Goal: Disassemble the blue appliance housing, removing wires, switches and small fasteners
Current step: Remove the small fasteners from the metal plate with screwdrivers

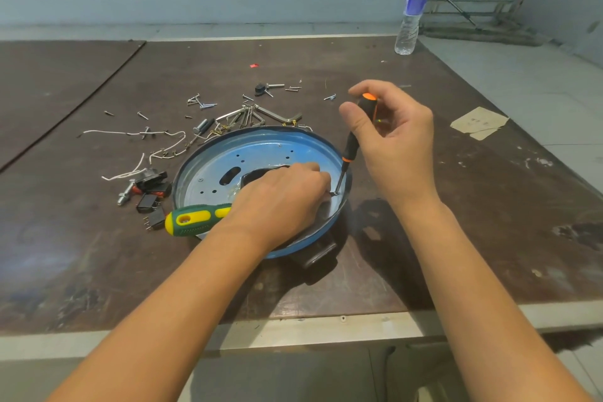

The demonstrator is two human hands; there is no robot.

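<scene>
the right hand [396, 140], right of centre in the frame, is gripping the black and orange screwdriver [354, 140], thumb and curled fingers closing round the handle top. the tool is standing steeply, its tip pressing down at the inner right wall of the blue housing [261, 148]. the left hand [280, 197] is lying palm down inside the housing, fingers curled tight beside that tip. the green and yellow screwdriver [195, 219] is running under the palm and the hand is holding it, the handle sticking out toward the lower left over the housing rim.

the blue housing is sitting at the centre of the frame on the brown table [440, 238], open side up, showing holes and a dark cut-out in its floor, with a black handle poking out at its lower edge.

left of it, black switches [153, 188] are lying in a cluster, with white wires [137, 170] trailing just above them. loose screws [202, 103] and hex keys [264, 116] are lying scattered above the housing. a paper scrap [478, 123] is resting at the right, and a water bottle [411, 10] is standing upright at the upper right of the frame.
</scene>
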